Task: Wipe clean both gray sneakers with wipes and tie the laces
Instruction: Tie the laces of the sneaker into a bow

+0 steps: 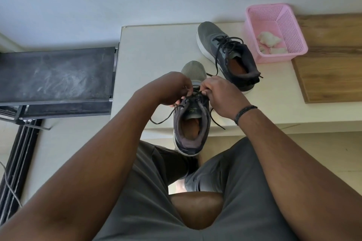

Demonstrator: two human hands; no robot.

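A gray sneaker (191,123) lies on the white table (148,49) with its heel hanging over the front edge, toe pointing away from me. My left hand (172,89) and my right hand (219,96) meet over its tongue, each pinching a strand of the black lace (162,120). Loose lace ends trail off to both sides of the shoe. The second gray sneaker (225,53) lies farther back to the right, its black laces loose and untied. Crumpled white wipes (269,42) sit inside a pink basket.
The pink perforated basket (293,25) stands at the table's back right, beside a wooden board (329,72). A dark dusty shelf (56,74) sits left of the table. My knees in gray shorts are below the table edge. A cable lies on the floor at left.
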